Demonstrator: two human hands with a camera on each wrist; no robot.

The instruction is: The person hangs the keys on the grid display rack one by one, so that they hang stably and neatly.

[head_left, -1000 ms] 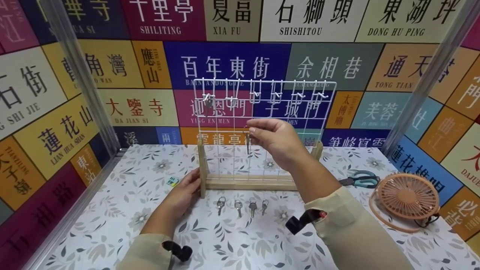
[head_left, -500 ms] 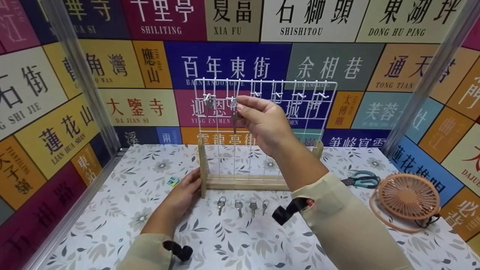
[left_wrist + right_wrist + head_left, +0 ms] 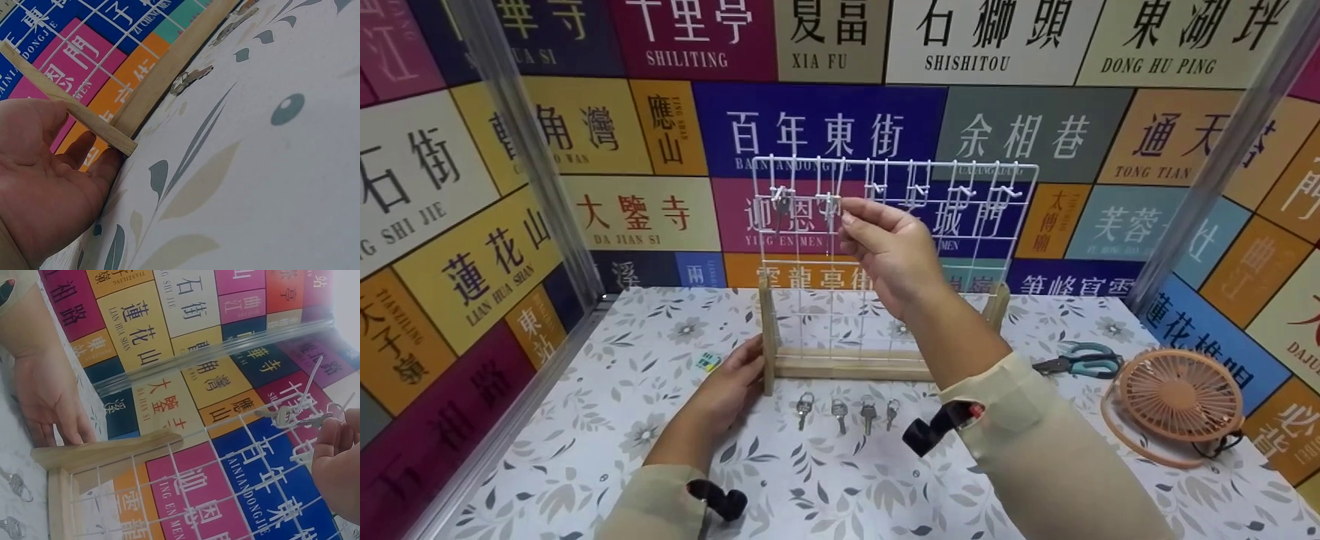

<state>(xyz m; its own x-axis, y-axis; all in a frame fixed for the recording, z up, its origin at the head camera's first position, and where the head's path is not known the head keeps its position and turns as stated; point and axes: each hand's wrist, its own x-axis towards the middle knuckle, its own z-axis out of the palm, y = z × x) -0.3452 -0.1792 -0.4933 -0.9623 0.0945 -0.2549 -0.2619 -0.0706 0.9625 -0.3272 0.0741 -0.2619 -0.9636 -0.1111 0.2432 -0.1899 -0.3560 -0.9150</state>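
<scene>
A white wire grid rack [image 3: 877, 163] with hooks along its top stands on a wooden base [image 3: 847, 367]. My right hand [image 3: 896, 259] pinches a key [image 3: 315, 421] by its ring between thumb and index finger, at the second hook from the left in the head view. Whether the ring is on the hook cannot be told. Another key [image 3: 782, 204] hangs from the leftmost hook. Around the stand's left wooden upright [image 3: 84, 115], my left hand [image 3: 50, 174] has its thumb on one side and fingers on the other. Several keys [image 3: 804, 411] lie in a row before the base.
A pair of teal-handled pliers [image 3: 1091, 364] and an orange fan [image 3: 1181, 394] are at the table's right. Left of the rack lies a small green-and-yellow packet [image 3: 708, 361]. Walls with printed signs enclose the flower-patterned table [image 3: 585, 450].
My right hand has carried the key up and left, from the middle of the grid to the second hook. Over the last half second it has barely shifted. My left hand has stayed on the upright.
</scene>
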